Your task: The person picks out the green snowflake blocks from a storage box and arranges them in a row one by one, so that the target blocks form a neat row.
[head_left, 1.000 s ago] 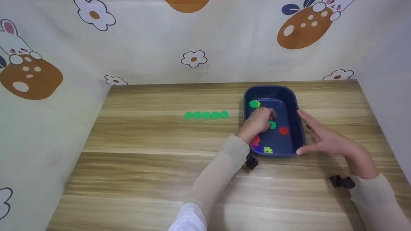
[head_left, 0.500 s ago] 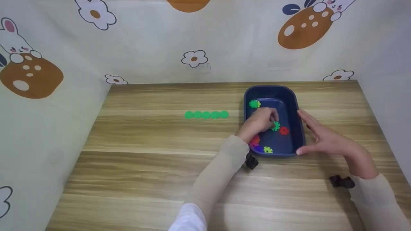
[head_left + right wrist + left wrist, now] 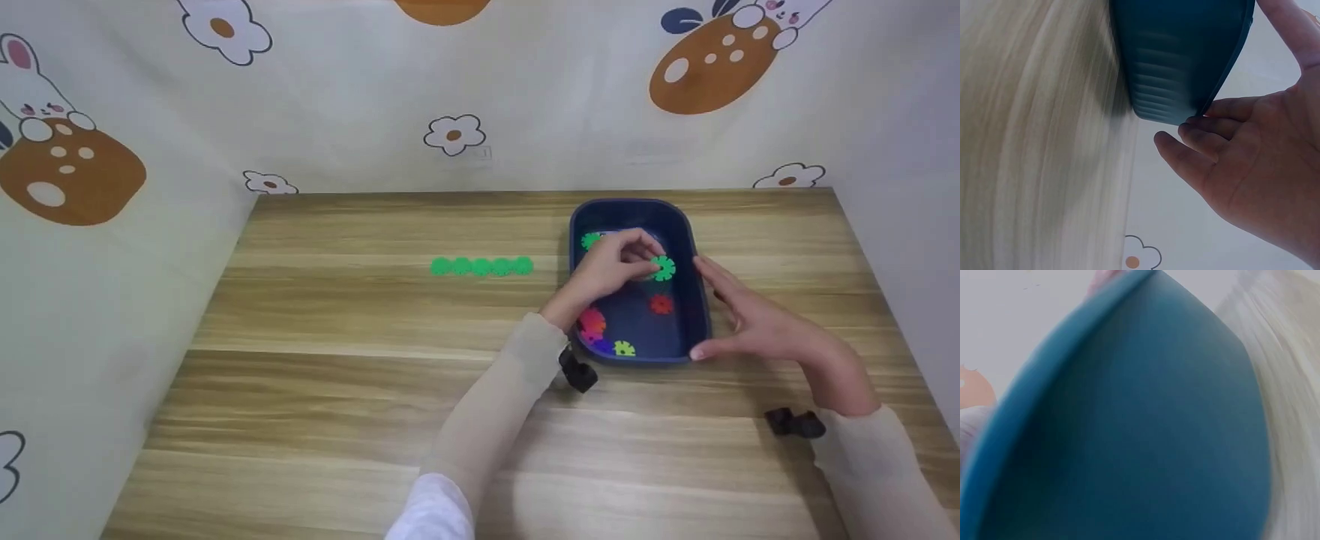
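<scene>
1. Head view, edges: your deep navy-blue tray with rounded corners (image 3: 645,336) sits near the far edge of the wood-grain table (image 3: 337,420); tabletop stretches along its left side and in front of it.
2. Head view, the piece: your left hand (image 3: 611,262) reaches over the tray's left wall and pinches a flat green disc with a notched rim (image 3: 663,268) between thumb and fingers. That disc is over the tray's interior, near the right wall, its face toward the camera. Your right hand (image 3: 757,326) touches the right wall outside with fingers and thumb spread. Left of the tray lies a straight row of five green discs (image 3: 481,267).
3. Head view, hidden: your left hand partly covers another green disc (image 3: 591,241) in the far-left corner.
4. Left wrist view: the tray's wall fills most of it, blurred; you cannot make out the grip or the pinched disc here.
5. Right wrist view: your fingers meet the rim, palm uncovered; the thumb runs off the frame.
</scene>
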A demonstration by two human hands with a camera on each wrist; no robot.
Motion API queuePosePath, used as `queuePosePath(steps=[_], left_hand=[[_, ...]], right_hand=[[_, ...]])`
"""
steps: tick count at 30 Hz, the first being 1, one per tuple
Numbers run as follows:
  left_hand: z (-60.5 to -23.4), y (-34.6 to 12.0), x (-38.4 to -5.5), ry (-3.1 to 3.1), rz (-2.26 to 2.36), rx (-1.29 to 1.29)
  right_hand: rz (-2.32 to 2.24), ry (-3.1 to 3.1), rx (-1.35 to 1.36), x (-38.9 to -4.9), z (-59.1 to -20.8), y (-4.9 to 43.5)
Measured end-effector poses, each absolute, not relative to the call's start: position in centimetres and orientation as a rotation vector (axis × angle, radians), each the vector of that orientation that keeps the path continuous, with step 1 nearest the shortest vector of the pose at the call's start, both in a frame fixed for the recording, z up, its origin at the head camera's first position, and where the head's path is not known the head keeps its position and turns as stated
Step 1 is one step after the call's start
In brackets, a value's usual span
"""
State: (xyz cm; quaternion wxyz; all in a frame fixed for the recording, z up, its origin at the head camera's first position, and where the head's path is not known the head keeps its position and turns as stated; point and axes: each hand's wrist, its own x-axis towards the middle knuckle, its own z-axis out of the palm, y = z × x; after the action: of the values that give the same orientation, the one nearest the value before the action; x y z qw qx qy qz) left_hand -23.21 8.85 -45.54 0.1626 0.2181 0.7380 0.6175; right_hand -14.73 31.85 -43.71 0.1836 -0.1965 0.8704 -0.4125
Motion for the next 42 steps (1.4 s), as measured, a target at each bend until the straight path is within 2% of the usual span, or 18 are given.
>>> queuePosePath(steps=[5,17,32,42], left_hand=[[-44.4,7.2,-23.4,1.921,1.989,0.560],[-41.7,-0.3,-23.3,1.978,2.124,0.437],[-43.0,-11.1,-23.6,2.073,2.287,0.164],[-44.9,-16.0,-23.3,2.128,2.297,-0.060]], right_hand=[[-1.190,2.438,-0.563,-14.7,-43.8,31.7],[-1.239,2.403,-0.542,-14.8,-43.7,31.8],[-1.224,2.408,-0.532,-14.7,-43.7,31.9],[-1.190,2.427,-0.553,-14.6,-43.8,31.9]])
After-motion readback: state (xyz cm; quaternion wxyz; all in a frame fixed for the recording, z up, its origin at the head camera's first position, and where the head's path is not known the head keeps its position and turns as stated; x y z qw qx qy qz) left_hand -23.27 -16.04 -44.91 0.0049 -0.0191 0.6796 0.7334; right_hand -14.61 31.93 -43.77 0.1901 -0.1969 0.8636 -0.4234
